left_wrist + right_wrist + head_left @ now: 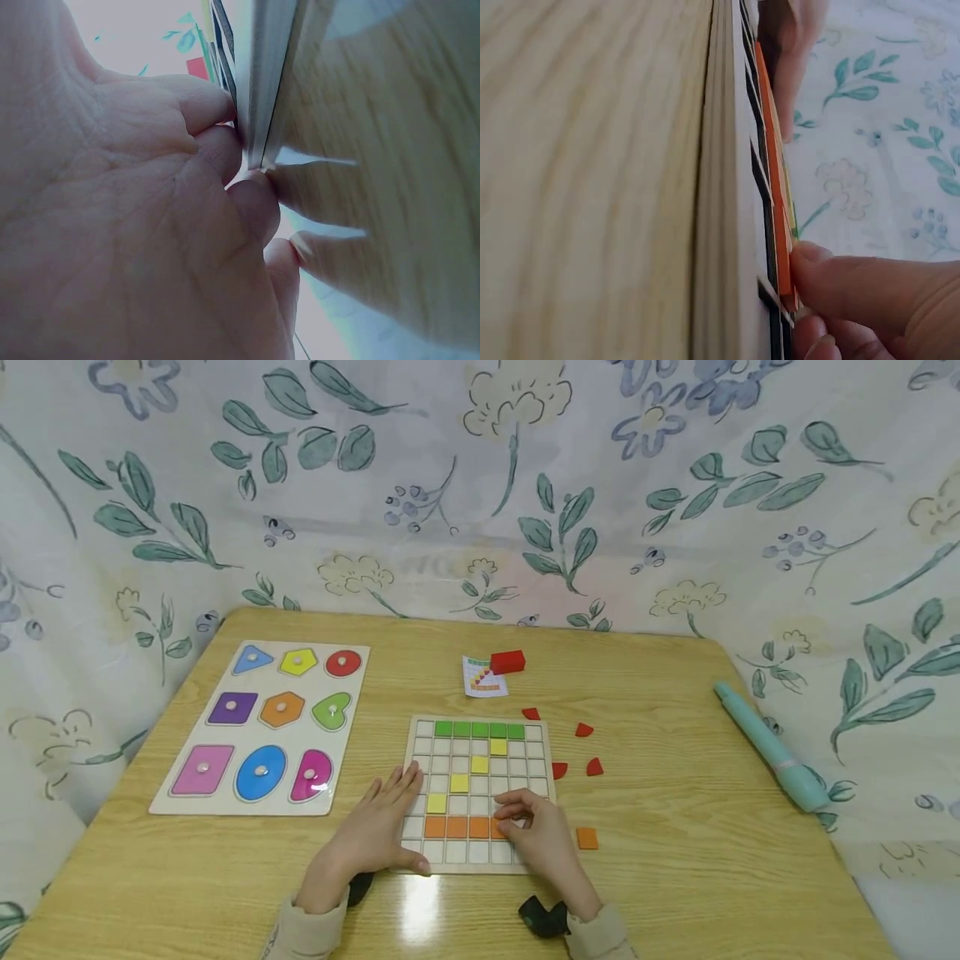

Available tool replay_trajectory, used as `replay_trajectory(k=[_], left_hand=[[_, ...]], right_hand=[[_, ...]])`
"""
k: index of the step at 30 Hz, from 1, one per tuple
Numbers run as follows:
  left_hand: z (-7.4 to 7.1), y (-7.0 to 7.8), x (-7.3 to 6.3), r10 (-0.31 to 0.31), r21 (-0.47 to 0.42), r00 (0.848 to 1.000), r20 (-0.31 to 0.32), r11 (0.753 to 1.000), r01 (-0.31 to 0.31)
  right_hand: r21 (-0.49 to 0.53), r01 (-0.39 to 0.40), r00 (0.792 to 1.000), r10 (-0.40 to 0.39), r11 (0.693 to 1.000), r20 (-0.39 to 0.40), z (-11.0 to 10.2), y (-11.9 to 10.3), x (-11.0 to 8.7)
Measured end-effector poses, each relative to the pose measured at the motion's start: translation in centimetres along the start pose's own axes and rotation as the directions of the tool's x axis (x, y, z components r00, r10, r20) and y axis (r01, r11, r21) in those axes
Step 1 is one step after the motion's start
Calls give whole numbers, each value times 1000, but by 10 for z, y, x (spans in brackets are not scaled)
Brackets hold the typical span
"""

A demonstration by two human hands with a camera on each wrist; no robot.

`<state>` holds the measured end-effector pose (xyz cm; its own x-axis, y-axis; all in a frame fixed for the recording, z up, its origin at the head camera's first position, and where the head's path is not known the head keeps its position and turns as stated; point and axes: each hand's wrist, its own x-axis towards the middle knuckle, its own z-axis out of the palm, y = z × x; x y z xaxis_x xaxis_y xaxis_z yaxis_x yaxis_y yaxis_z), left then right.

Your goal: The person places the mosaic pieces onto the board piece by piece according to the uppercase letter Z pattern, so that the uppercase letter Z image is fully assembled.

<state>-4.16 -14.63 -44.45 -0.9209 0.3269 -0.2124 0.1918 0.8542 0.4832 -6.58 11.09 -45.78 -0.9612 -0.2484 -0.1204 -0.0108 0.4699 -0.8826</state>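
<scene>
Orange tile, 4th & last at R end of the orange row, is pinched btwn thumb & fingers of R hand, low on the board. L hand is laid spread, fingers extended, along the board's L edge. Green tiles are set in top row, yellow tiles diagonally below. Loose tile & red pcs are scattered nr the board, mostly R.
</scene>
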Motion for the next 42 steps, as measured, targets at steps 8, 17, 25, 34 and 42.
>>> replay_trajectory(k=[8,17,25,34,42], left_hand=[[4,-1,-1,-7,3,1000,-3,1000,7],[2,-4,-6,2,26,1000,-24,1000,-1],[-1,-3,-8,5,1,999,-32,1000,-5],[-1,-1,-4,13,1,1000,-28,1000,-13],[-3,3,0,20,9,1000,-11,1000,-20]], right_hand=[[201,52,999,-48,978,-27,-26,10,0],[244,-102,984,134,964,-117,-80,35,-15],[84,-118,992,121,989,-36,-93,55,-33],[-78,-57,998,54,995,-30,-94,53,-33],[0,-84,983,83,996,-166,-95,50,-28]])
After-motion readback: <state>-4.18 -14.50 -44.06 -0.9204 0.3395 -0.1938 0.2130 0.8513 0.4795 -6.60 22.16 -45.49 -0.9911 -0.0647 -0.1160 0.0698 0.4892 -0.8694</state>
